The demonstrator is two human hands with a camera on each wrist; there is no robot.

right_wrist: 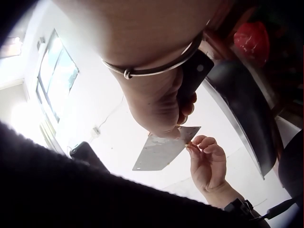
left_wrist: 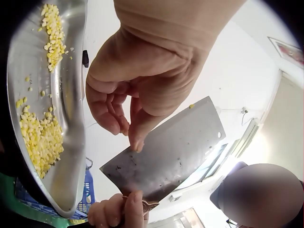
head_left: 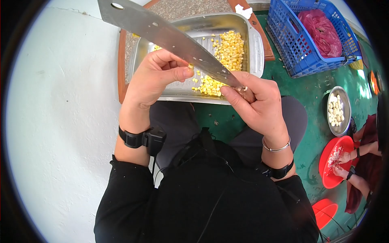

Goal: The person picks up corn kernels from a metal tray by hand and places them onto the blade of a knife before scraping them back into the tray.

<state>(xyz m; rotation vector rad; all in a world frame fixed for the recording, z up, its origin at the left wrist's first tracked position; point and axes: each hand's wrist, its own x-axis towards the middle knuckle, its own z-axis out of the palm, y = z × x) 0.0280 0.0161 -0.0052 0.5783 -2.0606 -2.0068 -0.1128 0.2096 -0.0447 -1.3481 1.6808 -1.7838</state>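
My right hand point(head_left: 261, 101) grips the handle of a wide cleaver point(head_left: 162, 36), its thumb near the base of the blade. The blade rises up and to the left over a metal tray point(head_left: 256, 52), with bits of corn stuck to it. Close to the blade, my left hand point(head_left: 146, 79) pinches a small yellow corn kernel point(head_left: 191, 65) between thumb and forefinger. Loose corn kernels point(head_left: 230, 50) lie in the tray, mostly on its right side. In the left wrist view, the fingertips point(left_wrist: 137, 144) overlap the cleaver's edge.
The tray rests on a wood-edged stone top point(head_left: 182, 11). A blue basket point(head_left: 291, 67) with a pink plastic bag stands at right. Beyond it are a steel bowl point(head_left: 347, 106) of white pieces and a red basin point(head_left: 324, 170), where another person's hands work. A white wall point(head_left: 60, 121) borders the left.
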